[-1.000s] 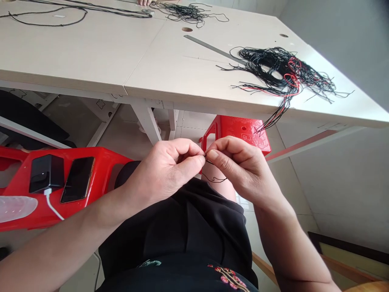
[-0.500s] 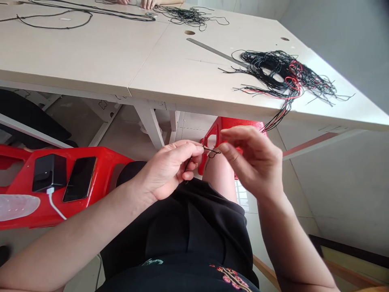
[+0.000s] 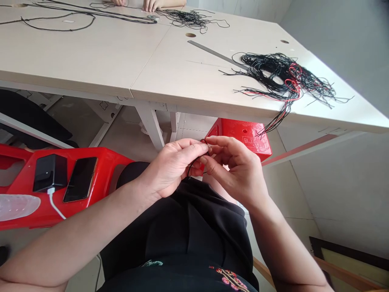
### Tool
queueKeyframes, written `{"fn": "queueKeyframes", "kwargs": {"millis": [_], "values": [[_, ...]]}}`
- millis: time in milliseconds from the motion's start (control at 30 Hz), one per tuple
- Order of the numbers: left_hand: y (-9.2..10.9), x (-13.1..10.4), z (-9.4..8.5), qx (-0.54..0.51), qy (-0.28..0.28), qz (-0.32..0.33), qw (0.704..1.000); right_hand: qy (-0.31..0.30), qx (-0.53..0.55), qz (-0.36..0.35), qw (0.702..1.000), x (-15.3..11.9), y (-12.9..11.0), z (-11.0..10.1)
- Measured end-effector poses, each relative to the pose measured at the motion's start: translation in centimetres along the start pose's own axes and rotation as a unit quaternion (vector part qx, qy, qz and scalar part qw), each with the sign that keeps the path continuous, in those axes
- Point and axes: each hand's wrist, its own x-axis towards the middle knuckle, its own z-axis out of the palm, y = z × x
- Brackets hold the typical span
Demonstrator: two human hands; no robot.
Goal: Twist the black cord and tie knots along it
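Above my lap, my left hand (image 3: 179, 162) pinches a thin black cord (image 3: 190, 165) between thumb and fingers. Part of the cord hangs under that hand. My right hand (image 3: 232, 164) has come right up against the left one, its thumb and fingertips closed around the cord near the left thumb tip. The fingers cover most of the cord between them, so its loop or knot is hidden. On the table ahead lies a large bundle of black cords (image 3: 261, 77) with some red strands (image 3: 293, 85), its ends hanging over the edge.
A metal ruler (image 3: 215, 54) lies partly under the bundle on the table (image 3: 100, 61). Another person's hands (image 3: 151, 5) are at the far edge by more black cords (image 3: 190, 18). On a red stool (image 3: 105, 162) at left are a phone (image 3: 80, 178) and a black box (image 3: 50, 173). Another red stool (image 3: 240, 132) stands underneath.
My right hand has moved left and down to meet the left hand and closed on the cord. The cord loop that showed between the hands is now covered by fingers.
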Motion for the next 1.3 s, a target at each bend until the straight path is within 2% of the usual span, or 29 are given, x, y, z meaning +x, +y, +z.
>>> {"fn": "queueKeyframes", "kwargs": {"millis": [133, 233, 333, 500, 567, 667, 767, 900, 967, 1067, 1167, 1233, 1300], "values": [[0.0, -0.1, 0.3, -0.014, 0.033, 0.020, 0.999, -0.019, 0.026, 0.032, 0.999, 0.0, -0.1, 0.3], [0.0, -0.2, 0.6, -0.021, 0.036, 0.043, 0.998, -0.024, 0.000, 0.043, 0.999, 0.0, -0.3, 0.3], [0.0, -0.2, 0.7, -0.023, 0.042, 0.065, 0.997, -0.028, -0.044, 0.027, 0.998, 0.0, -0.4, 0.2], [-0.4, -0.1, 0.9, -0.030, 0.085, 0.111, 0.990, -0.044, -0.061, -0.011, 0.997, 0.1, -0.2, 0.0], [-0.6, -0.2, 1.1, -0.034, 0.085, 0.118, 0.989, -0.057, -0.026, -0.040, 0.997, 0.1, 0.2, -0.1], [-0.8, -0.4, 1.1, -0.045, 0.076, 0.119, 0.989, -0.089, 0.096, -0.072, 0.989, 0.1, 1.4, -0.1], [-0.6, -0.5, 0.9, -0.045, 0.060, 0.084, 0.994, -0.109, 0.204, -0.025, 0.972, 0.2, 2.6, -0.2], [-0.3, -0.1, 0.5, 0.008, 0.056, 0.037, 0.998, -0.104, 0.314, 0.097, 0.939, 0.7, 2.8, -0.5], [-0.4, 0.1, 0.6, 0.030, 0.058, 0.036, 0.997, -0.102, 0.317, 0.126, 0.934, 1.0, 2.4, -0.6], [-0.3, 0.4, 0.9, 0.037, 0.048, 0.037, 0.997, -0.107, 0.290, 0.111, 0.944, 1.5, 1.7, -0.7], [0.4, 0.4, 0.7, 0.057, 0.020, 0.009, 0.998, -0.076, 0.310, 0.115, 0.941, 1.9, 1.5, -0.9], [1.2, 0.2, 0.1, 0.097, 0.003, -0.021, 0.995, -0.021, 0.339, 0.140, 0.930, 2.1, 1.7, -1.4], [2.0, 0.1, -0.8, 0.147, 0.014, -0.027, 0.989, 0.038, 0.365, 0.164, 0.916, 2.4, 1.8, -2.0]]}}
